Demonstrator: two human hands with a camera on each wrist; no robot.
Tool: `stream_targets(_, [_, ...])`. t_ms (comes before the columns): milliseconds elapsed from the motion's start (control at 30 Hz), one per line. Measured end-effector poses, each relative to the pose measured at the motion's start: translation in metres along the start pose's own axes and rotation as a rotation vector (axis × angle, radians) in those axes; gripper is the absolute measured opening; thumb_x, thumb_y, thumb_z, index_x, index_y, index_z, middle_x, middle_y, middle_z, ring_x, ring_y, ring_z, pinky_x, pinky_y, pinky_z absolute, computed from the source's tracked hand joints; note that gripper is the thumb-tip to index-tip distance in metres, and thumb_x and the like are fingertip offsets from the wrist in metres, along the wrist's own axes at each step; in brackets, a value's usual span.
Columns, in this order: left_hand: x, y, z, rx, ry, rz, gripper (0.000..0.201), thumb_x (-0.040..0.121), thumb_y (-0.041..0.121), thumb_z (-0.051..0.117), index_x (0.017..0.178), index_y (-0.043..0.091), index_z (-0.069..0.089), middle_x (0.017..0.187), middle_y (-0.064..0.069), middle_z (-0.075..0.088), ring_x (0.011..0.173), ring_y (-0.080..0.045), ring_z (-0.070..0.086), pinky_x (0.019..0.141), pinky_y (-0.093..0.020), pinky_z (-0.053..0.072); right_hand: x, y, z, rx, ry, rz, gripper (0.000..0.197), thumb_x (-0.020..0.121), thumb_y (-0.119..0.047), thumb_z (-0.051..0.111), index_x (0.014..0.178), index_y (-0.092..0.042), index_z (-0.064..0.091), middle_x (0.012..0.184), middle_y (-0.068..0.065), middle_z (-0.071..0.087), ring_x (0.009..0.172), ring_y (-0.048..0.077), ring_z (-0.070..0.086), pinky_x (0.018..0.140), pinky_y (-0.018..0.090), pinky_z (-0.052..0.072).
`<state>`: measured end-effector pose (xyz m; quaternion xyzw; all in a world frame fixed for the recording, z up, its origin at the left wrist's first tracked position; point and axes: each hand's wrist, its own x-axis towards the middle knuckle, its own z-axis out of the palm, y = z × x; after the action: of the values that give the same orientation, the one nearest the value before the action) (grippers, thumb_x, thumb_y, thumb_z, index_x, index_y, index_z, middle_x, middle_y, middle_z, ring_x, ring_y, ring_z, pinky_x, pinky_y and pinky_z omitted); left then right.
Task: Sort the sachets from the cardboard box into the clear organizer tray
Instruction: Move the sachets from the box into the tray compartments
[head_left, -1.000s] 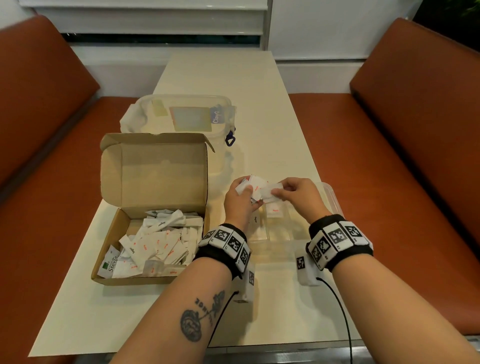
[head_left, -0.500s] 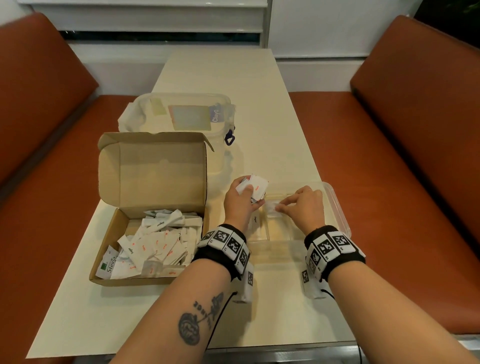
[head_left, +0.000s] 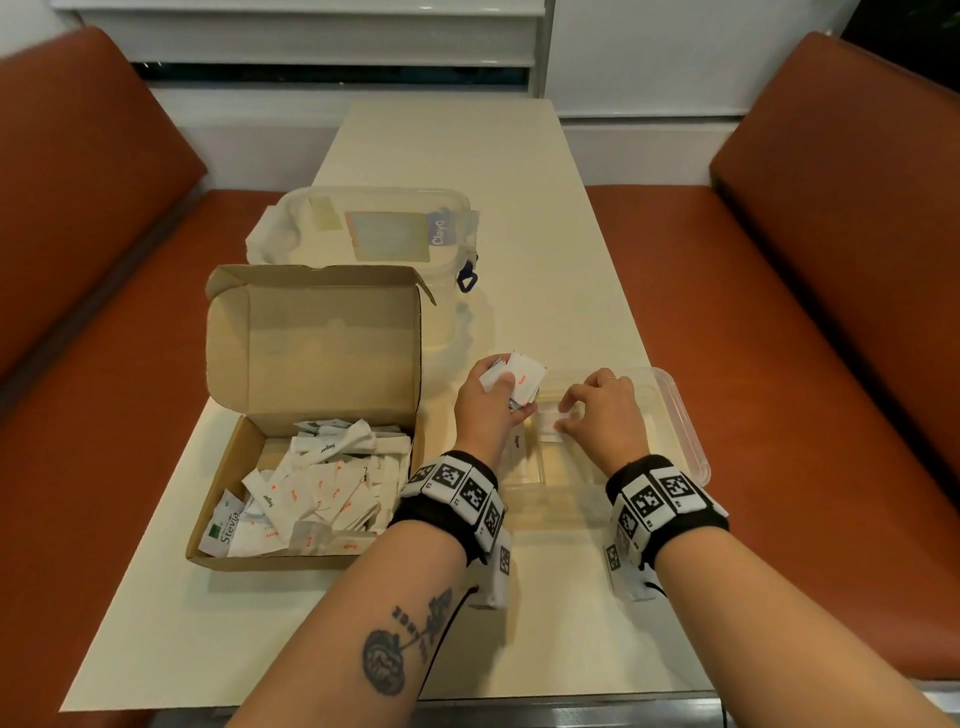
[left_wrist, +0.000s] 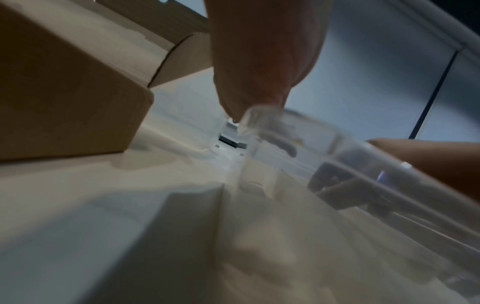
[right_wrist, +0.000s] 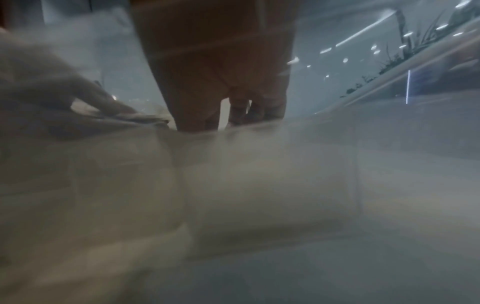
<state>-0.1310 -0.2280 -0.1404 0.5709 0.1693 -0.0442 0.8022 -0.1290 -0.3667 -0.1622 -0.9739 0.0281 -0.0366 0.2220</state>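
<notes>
Closest to me is the clear organizer tray (head_left: 685, 431), sitting on the table (head_left: 545, 249) in front of my right arm. My right hand (head_left: 605, 415) is down inside it. Its fingertips (head_left: 563, 427) are bent down onto a small white sachet (head_left: 548, 421) in a middle slot. I cannot tell if they are pinching it or have just let it go, because the right wrist view is foggy through the plastic.

Just beside it, at the tray's left edge, my left hand (head_left: 485, 402) is curled tight around a little bunch of sachets (head_left: 519, 379). They fan out above my fingers, white with red letters.

To the left sits the cardboard box (head_left: 228, 467) with its lid flipped up. Lots of sachets (head_left: 317, 488) are piled inside, every which way, so I think the job is far from done.

These packets look very light, thin and floppy. I think they will slide on each other and slip out of a loose hold. I would pinch one by its flat edge with thumb and finger, and not squeeze hard, since paper could tear or burst.

Farther back, behind the box, is a clear tub (head_left: 374, 228) with its lid on.
</notes>
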Motion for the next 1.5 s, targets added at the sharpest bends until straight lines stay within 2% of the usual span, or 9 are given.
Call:
stream_targets(200, [-0.003, 0.002, 0.000, 0.006, -0.019, -0.002, 0.027, 0.094, -0.002, 0.044, 0.110, 0.015, 0.058, 0.113, -0.012, 0.054, 0.103, -0.031, 0.057, 0.083, -0.045, 0.057, -0.001, 0.001, 0.001, 0.018, 0.016, -0.008, 0.019, 0.078, -0.025, 0.073, 0.094, -0.016, 0.066, 0.101, 0.000, 0.051, 0.101, 0.018, 0.041, 0.072, 0.025, 0.033])
stream_targets(367, [-0.006, 0.004, 0.001, 0.020, -0.063, -0.005, 0.028, 0.094, -0.003, 0.043, 0.110, 0.014, 0.058, 0.116, -0.015, 0.055, 0.101, -0.032, 0.059, 0.081, -0.042, 0.057, 0.004, -0.015, -0.012, 0.351, 0.171, -0.092, 0.010, 0.087, -0.025, 0.064, 0.092, -0.016, 0.064, 0.086, -0.005, 0.059, 0.080, 0.014, 0.052, 0.070, 0.026, 0.042])
stream_targets(467, [-0.008, 0.005, 0.000, 0.038, -0.106, -0.001, 0.028, 0.094, -0.004, 0.042, 0.111, 0.013, 0.057, 0.121, -0.021, 0.056, 0.095, -0.030, 0.060, 0.074, -0.035, 0.059, 0.008, -0.025, -0.019, 0.520, 0.078, -0.047, 0.018, 0.079, -0.020, 0.073, 0.095, -0.018, 0.065, 0.087, -0.006, 0.059, 0.072, 0.009, 0.053, 0.064, 0.012, 0.044])
stream_targets(567, [-0.008, 0.006, -0.002, 0.016, -0.132, -0.017, 0.028, 0.092, -0.004, 0.046, 0.113, 0.011, 0.057, 0.126, -0.023, 0.053, 0.092, -0.030, 0.060, 0.074, -0.036, 0.059, 0.009, -0.026, -0.020, 0.581, 0.017, 0.004, 0.023, 0.072, -0.015, 0.079, 0.091, -0.016, 0.065, 0.072, -0.010, 0.056, 0.061, 0.002, 0.049, 0.054, 0.004, 0.040])
stream_targets(733, [-0.007, 0.006, -0.009, -0.016, -0.173, -0.067, 0.041, 0.086, -0.005, 0.061, 0.120, 0.016, 0.050, 0.126, -0.021, 0.052, 0.092, -0.027, 0.063, 0.074, -0.033, 0.060, 0.008, -0.026, -0.023, 0.733, 0.001, 0.107, 0.024, 0.069, -0.015, 0.082, 0.081, -0.014, 0.062, 0.065, 0.003, 0.063, 0.056, 0.012, 0.059, 0.061, 0.024, 0.053])
stream_targets(900, [-0.006, 0.005, -0.014, 0.009, -0.235, -0.064, 0.039, 0.088, -0.008, 0.056, 0.118, 0.015, 0.049, 0.128, -0.023, 0.050, 0.092, -0.028, 0.064, 0.073, -0.035, 0.060, 0.006, -0.028, -0.023, 0.861, -0.019, 0.180, 0.021, 0.074, -0.009, 0.078, 0.075, -0.009, 0.058, 0.065, 0.011, 0.068, 0.056, 0.019, 0.067, 0.062, 0.030, 0.058])
stream_targets(1100, [-0.003, 0.004, -0.013, 0.013, -0.238, -0.050, 0.032, 0.091, -0.006, 0.053, 0.115, 0.015, 0.051, 0.125, -0.020, 0.054, 0.098, -0.031, 0.064, 0.073, -0.035, 0.060, 0.005, -0.026, -0.023, 0.838, -0.024, 0.152, 0.010, 0.083, -0.014, 0.071, 0.075, -0.009, 0.067, 0.074, 0.010, 0.070, 0.063, 0.015, 0.065, 0.056, 0.017, 0.053])
stream_targets(1367, [-0.001, 0.003, -0.013, 0.027, -0.261, -0.042, 0.029, 0.090, -0.006, 0.055, 0.107, 0.018, 0.056, 0.116, -0.014, 0.056, 0.090, -0.027, 0.066, 0.066, -0.032, 0.061, 0.004, -0.021, -0.023, 0.839, -0.052, 0.188, 0.014, 0.083, -0.010, 0.069, 0.095, -0.005, 0.066, 0.077, 0.012, 0.067, 0.062, 0.015, 0.062, 0.057, 0.020, 0.050])
stream_targets(1500, [-0.001, 0.003, -0.013, 0.022, -0.257, -0.049, 0.023, 0.094, 0.003, 0.054, 0.111, 0.017, 0.057, 0.118, -0.016, 0.056, 0.091, -0.027, 0.066, 0.067, -0.033, 0.061, 0.003, -0.021, -0.026, 0.883, -0.084, 0.214, 0.012, 0.080, -0.010, 0.072, 0.082, -0.005, 0.061, 0.072, 0.009, 0.066, 0.059, 0.014, 0.063, 0.055, 0.020, 0.049])
